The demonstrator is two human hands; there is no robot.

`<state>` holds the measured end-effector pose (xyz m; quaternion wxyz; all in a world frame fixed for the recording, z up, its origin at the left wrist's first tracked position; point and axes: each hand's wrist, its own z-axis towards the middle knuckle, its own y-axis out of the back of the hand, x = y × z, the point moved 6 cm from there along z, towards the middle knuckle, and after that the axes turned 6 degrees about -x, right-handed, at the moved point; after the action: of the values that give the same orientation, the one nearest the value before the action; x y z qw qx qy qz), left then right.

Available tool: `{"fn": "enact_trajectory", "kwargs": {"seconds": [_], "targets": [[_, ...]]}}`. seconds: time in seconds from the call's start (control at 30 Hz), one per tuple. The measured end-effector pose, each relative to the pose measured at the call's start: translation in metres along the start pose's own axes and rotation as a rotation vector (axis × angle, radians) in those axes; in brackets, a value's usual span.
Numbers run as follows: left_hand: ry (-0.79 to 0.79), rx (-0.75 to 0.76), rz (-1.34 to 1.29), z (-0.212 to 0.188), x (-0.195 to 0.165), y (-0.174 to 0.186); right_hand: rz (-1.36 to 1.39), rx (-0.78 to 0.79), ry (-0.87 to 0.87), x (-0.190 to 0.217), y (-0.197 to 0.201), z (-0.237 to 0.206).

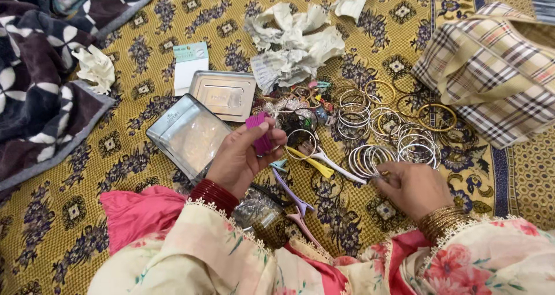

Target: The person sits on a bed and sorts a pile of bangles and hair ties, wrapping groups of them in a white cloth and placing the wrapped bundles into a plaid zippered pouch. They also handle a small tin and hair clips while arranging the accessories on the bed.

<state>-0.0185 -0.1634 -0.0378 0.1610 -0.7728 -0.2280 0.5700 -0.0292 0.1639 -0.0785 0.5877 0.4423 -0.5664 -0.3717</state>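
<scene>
1. Two hands work low in the frame over a yellow patterned floor cloth (pixel 115 156). The left hand (pixel 243 156), just left of centre, has its fingers (pixel 272 134) closed around a small purple piece (pixel 260 134), lifted clear of the cloth.
2. The right hand (pixel 413 185), lower right of centre, lies knuckles up with its fingers curled at the edge of a stack of silver bangles (pixel 370 159); whether they grip one I cannot tell.
3. More silver bangles (pixel 416 146) and gold bangles (pixel 437 117) lie spread right of centre, up to a checked cloth bag (pixel 491 69) in the upper right.
4. An open rectangular metal tin (pixel 188 134) sits just left of the left hand, and its flat silver lid (pixel 224 94) lies just above it.
5. A small white card with a pale green top band (pixel 191 67) lies left of the lid, touching its corner.
6. Crumpled white paper (pixel 295 46) sits at upper centre, and another crumpled piece (pixel 95 68) at upper left beside a dark patterned blanket (pixel 34 87).
7. Yellow, white and lilac hair clips (pixel 315 165) lie between the two hands.
</scene>
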Motion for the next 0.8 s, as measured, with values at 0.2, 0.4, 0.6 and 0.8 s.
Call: {"fn": "enact_trajectory", "kwargs": {"seconds": [0.2, 0.4, 0.6, 0.8], "targets": [[-0.018, 0.029, 0.0, 0.001, -0.003, -0.003, 0.071, -0.107, 0.008, -0.011, -0.005, 0.004], [-0.03, 0.014, -0.014, 0.002, -0.006, -0.001, 0.494, -0.198, -0.042, -0.026, -0.013, 0.018], [-0.024, 0.0, -0.011, 0.004, -0.006, -0.002, 0.922, -0.107, -0.158, -0.043, -0.027, 0.031], [-0.018, -0.013, -0.015, 0.005, -0.003, -0.001, 1.204, -0.026, -0.323, -0.051, -0.037, 0.034]]}}
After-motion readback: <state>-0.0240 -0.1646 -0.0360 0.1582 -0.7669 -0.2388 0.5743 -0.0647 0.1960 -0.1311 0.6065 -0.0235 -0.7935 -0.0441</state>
